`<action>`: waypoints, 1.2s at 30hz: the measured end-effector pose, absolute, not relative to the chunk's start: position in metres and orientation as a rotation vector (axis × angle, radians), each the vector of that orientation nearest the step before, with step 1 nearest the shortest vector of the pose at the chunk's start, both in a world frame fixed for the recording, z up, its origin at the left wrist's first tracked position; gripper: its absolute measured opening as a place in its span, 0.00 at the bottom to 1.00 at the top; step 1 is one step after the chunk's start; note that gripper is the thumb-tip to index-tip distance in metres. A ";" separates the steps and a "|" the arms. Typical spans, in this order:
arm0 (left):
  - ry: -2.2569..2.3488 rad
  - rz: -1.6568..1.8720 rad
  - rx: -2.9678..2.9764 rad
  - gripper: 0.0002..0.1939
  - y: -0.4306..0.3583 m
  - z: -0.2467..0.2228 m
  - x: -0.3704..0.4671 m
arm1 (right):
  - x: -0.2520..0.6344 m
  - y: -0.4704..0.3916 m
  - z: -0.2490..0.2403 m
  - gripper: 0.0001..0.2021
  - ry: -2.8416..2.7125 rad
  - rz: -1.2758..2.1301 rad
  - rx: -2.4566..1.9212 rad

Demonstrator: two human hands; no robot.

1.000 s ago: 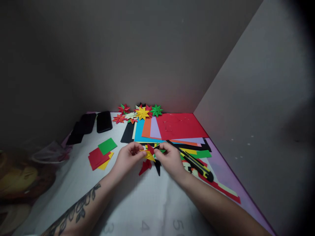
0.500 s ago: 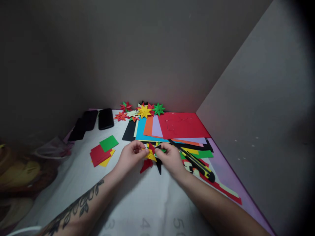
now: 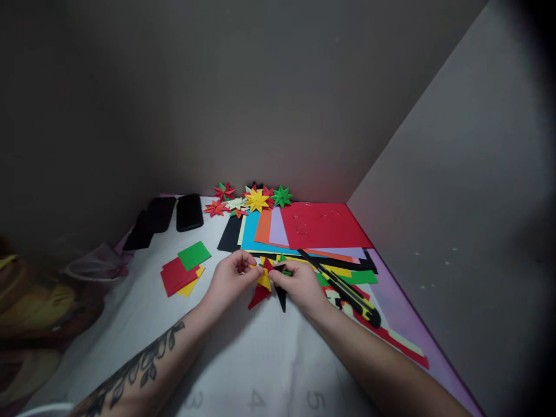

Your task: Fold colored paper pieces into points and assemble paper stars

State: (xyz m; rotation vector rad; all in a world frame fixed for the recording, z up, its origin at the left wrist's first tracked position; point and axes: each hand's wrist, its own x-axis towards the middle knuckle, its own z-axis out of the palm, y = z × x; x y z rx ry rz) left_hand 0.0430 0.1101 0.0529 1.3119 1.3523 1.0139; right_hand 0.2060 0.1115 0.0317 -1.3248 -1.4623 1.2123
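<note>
Folded paper piece (image 3: 265, 280) — crisp yellow and red points — between my hands, over the white counter (image 3: 243, 359) | my left hand (image 3: 232, 279) narrow, thumb and finger pinching its yellow side | my right hand (image 3: 303, 286) pinching the opposite side | spiky paper stars (image 3: 256, 200) behind | faint 3, 4, 5 on the counter's near part

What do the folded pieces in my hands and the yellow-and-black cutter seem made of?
Folded pieces: likely matte paper or card, by their sharp points and flat color. Cutter: probably plastic outside, by its molded-looking two-tone body; finish hard to tell.
</note>
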 end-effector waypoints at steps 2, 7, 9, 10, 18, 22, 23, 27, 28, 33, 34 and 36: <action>1.351 1.018 1.320 0.10 0.109 0.055 0.045 | 0.204 0.111 0.032 0.09 -1.446 1.155 -1.357; 1.320 1.042 1.314 0.16 0.107 0.054 0.050 | 0.200 0.109 0.026 0.09 -1.367 1.127 -1.358; 1.281 1.018 1.270 0.17 0.107 0.052 0.051 | 0.199 0.109 0.023 0.09 -1.351 1.182 -1.324; 1.262 1.006 1.246 0.16 0.107 0.051 0.051 | 0.199 0.109 0.023 0.09 -1.346 1.207 -1.308; 1.259 0.981 1.317 0.11 0.108 0.050 0.046 | 0.203 0.112 0.023 0.05 -1.425 1.247 -1.224; 1.323 0.980 1.564 0.08 0.109 0.050 0.042 | 0.205 0.112 0.025 0.05 -1.435 1.216 -1.255; 1.330 0.984 1.655 0.07 0.109 0.050 0.042 | 0.205 0.112 0.026 0.06 -1.433 1.202 -1.268; 1.301 1.011 1.936 0.03 0.109 0.049 0.038 | 0.205 0.113 0.028 0.06 -1.446 1.122 -1.300; 1.293 1.019 1.972 0.03 0.108 0.049 0.037 | 0.205 0.113 0.029 0.06 -1.444 1.104 -1.309; 1.236 0.991 2.066 0.06 0.109 0.050 0.033 | 0.205 0.113 0.034 0.07 -1.400 1.063 -1.359; 1.223 0.985 2.077 0.07 0.110 0.049 0.032 | 0.205 0.113 0.034 0.07 -1.396 1.055 -1.361; 1.197 0.982 2.106 0.08 0.113 0.047 0.030 | 0.205 0.112 0.034 0.07 -1.397 1.045 -1.358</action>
